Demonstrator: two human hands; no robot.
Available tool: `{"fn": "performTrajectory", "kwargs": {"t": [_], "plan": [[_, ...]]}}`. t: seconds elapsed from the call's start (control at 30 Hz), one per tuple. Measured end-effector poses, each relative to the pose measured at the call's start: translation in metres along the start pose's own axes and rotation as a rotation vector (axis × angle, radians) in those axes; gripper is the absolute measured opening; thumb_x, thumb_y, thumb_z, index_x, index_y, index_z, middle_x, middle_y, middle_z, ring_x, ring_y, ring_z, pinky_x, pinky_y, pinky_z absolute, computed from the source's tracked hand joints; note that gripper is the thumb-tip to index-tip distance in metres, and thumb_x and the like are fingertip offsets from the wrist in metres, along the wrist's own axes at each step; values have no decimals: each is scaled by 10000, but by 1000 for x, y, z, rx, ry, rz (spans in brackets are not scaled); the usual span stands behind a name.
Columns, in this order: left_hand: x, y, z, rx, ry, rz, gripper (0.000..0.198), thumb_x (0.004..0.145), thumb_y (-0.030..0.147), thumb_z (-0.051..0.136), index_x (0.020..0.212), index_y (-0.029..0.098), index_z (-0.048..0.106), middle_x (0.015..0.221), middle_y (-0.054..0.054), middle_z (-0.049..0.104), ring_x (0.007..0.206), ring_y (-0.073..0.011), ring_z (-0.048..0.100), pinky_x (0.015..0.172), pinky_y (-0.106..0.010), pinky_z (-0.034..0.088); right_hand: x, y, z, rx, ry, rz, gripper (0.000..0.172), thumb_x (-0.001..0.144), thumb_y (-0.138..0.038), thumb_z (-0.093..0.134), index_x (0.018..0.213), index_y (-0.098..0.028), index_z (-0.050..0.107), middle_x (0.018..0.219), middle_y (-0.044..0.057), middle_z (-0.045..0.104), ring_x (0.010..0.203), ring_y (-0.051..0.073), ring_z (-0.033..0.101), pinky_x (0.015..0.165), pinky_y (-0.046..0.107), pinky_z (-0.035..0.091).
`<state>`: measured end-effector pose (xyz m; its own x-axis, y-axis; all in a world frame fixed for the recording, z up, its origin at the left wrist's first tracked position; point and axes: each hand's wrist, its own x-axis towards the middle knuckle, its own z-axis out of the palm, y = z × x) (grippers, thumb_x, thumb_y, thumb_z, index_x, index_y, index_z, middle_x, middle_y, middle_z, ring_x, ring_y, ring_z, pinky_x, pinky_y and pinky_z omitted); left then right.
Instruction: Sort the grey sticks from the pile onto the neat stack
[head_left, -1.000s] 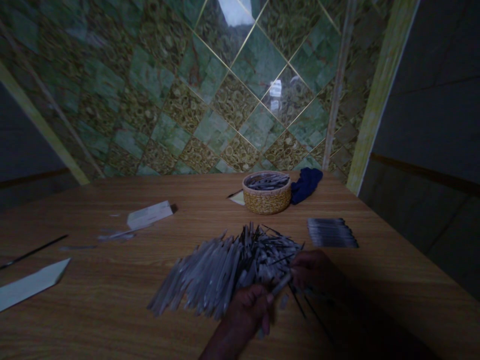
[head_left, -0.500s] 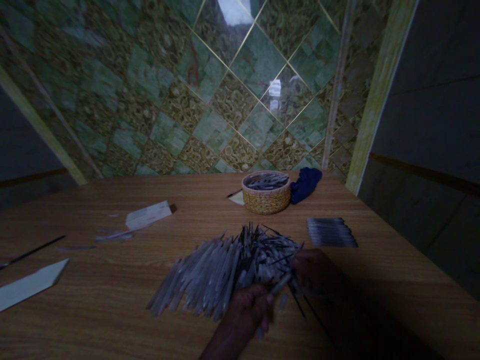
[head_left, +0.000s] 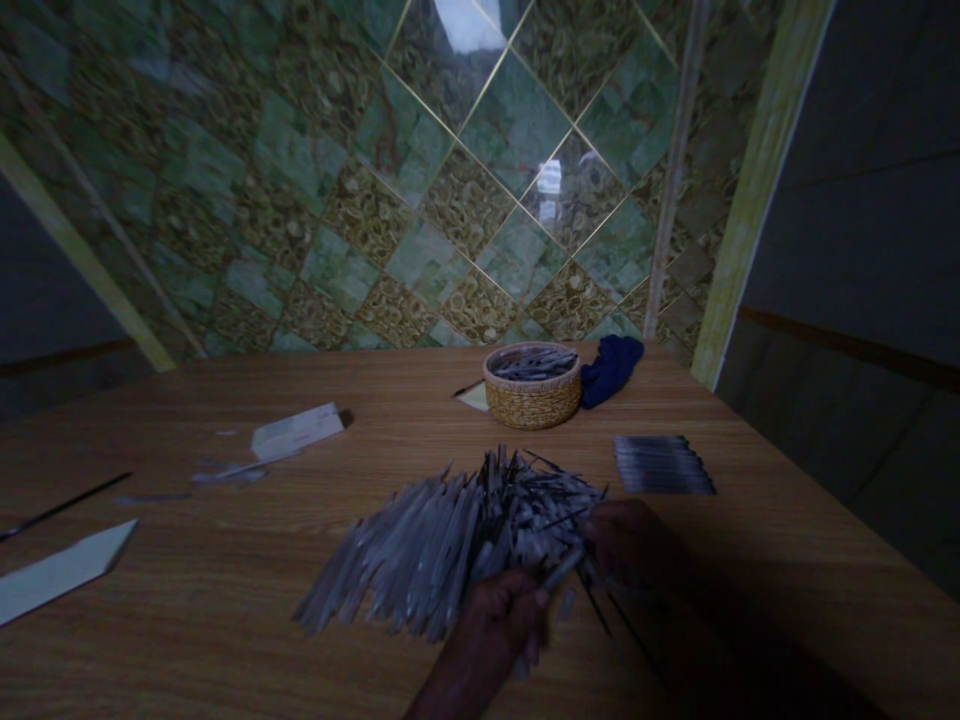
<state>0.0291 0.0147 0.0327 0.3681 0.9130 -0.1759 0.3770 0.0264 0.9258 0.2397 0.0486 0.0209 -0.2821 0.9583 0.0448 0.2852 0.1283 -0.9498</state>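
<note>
In the head view, my left hand (head_left: 504, 612) is closed around a slim, pale, pen-like stick (head_left: 562, 568) that slants up to the right. My right hand (head_left: 622, 535), deep in shadow, is at the stick's far end with fingers closed; what they pinch is too dark to make out. Both hands are at the front right of a heap of similar sticks (head_left: 420, 550), grey and translucent on the left, tangled with thin black ones on the right. Several dark sticks (head_left: 596, 600) poke out beneath my right hand.
A woven basket (head_left: 532, 400) of similar sticks stands at the back, a dark blue cloth (head_left: 613, 368) beside it. A neat row of sticks (head_left: 664, 465) lies right. Leftward are a white box (head_left: 298, 430), a pale flat strip (head_left: 64, 575) and a black stick (head_left: 67, 505) on the wooden table (head_left: 225, 660).
My left hand has shifted very slightly to the right. The right hand, the heap and the other things look almost the same as before.
</note>
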Motion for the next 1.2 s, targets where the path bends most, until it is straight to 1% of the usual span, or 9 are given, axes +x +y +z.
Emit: {"fn": "performTrajectory", "kwargs": {"t": [0.1, 0.17, 0.37, 0.57, 0.77, 0.93, 1.0, 1.13, 1.2], "plan": [[1, -1, 0, 15, 18, -2, 323, 769, 441, 461, 577, 183, 488, 416, 38, 480, 407, -104, 370, 472, -229, 297, 0, 1, -3, 88, -62, -23, 170, 726, -335, 560, 708, -167, 534, 527, -35, 559, 425, 82, 488, 407, 174, 358], [1, -3, 0, 24, 11, 1, 326, 769, 440, 462, 576, 179, 499, 412, 36, 478, 401, -104, 368, 466, -230, 295, 0, 4, -1, 98, -106, -16, 152, 716, -316, 560, 699, -169, 525, 526, -33, 568, 418, 85, 494, 410, 179, 370], [3, -9, 1, -13, 1, 24, 358, 768, 483, 467, 584, 178, 508, 410, 31, 477, 394, -113, 401, 459, -236, 311, 0, 3, 2, -38, -66, 32, 393, 811, -435, 430, 514, -179, 455, 385, -35, 490, 308, 75, 429, 320, 169, 281], [3, -7, 0, -2, 26, 23, 364, 761, 488, 479, 573, 178, 504, 407, 29, 486, 390, -104, 374, 447, -230, 290, -1, -1, 0, 92, -76, 12, 149, 703, -315, 557, 703, -169, 525, 486, -45, 562, 383, 79, 490, 375, 163, 356], [3, -10, 1, -10, 25, 45, 356, 776, 467, 484, 562, 182, 501, 412, 28, 486, 398, -115, 410, 461, -234, 315, 3, 4, 3, -25, -21, 46, 420, 811, -440, 411, 493, -168, 454, 370, -32, 485, 289, 57, 398, 310, 159, 263], [2, -10, 2, 4, 26, 45, 332, 799, 426, 462, 576, 182, 494, 419, 28, 483, 390, -113, 400, 450, -232, 310, 1, 2, 0, 117, -70, 43, 163, 694, -317, 579, 750, -171, 533, 491, -50, 571, 368, 77, 488, 360, 161, 352], [2, -11, 2, 4, 22, 52, 329, 805, 416, 454, 577, 181, 489, 433, 29, 479, 398, -113, 404, 451, -231, 314, 1, 4, 2, 112, -95, 30, 153, 692, -311, 577, 720, -168, 534, 493, -46, 571, 378, 78, 494, 374, 166, 367], [2, -10, 2, 40, 28, 59, 331, 806, 411, 448, 580, 175, 498, 445, 24, 478, 423, -121, 426, 471, -238, 325, 3, 7, 5, -21, -23, 71, 397, 790, -435, 449, 495, -170, 465, 372, -38, 477, 295, 66, 408, 310, 169, 286], [2, -9, 2, 49, 43, 46, 331, 798, 419, 446, 577, 177, 491, 445, 25, 473, 429, -123, 426, 470, -238, 323, 3, 7, 5, -16, -19, 79, 379, 786, -430, 452, 516, -166, 484, 379, -38, 486, 297, 71, 419, 309, 170, 283]]}}
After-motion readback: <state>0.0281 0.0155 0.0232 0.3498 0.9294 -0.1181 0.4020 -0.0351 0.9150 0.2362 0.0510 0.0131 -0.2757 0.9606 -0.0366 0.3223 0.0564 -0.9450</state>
